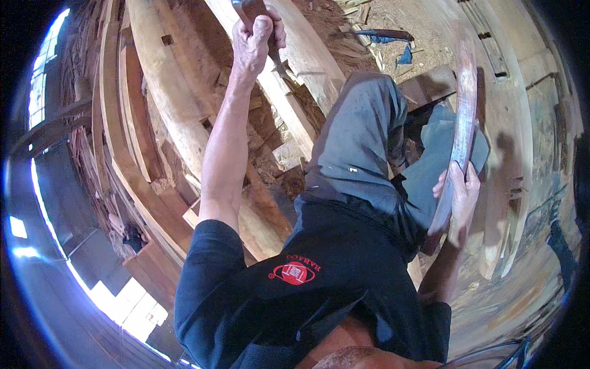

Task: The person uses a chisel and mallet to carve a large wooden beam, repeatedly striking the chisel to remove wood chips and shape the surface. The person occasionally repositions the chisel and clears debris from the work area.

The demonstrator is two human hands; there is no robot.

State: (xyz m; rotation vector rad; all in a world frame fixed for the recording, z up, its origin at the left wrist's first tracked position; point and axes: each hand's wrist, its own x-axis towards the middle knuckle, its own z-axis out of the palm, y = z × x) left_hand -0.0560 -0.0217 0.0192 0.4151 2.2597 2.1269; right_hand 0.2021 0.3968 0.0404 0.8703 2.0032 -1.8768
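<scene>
My left hand (254, 42) is raised at the top, its fingers wrapped around a tool with a dark wooden handle (248, 10). The tool's narrow lower end shows below the fist, over the pale timbers; what kind of tool it is I cannot make out. On the right, my right hand (458, 187) grips a long, slightly curved wooden bar (465, 92) near its lower part. The bar points away from me, beside my bent leg in grey trousers (353, 138), and its far end blends into the bright wood behind.
A pale log with square mortises (153, 61) runs along the left, beside curved boards (114, 135). Shavings and offcuts litter the ground. A dark, slim tool (390, 34) lies by a blue rag (404, 57) at the top. A large slotted timber (510, 111) lies on the right.
</scene>
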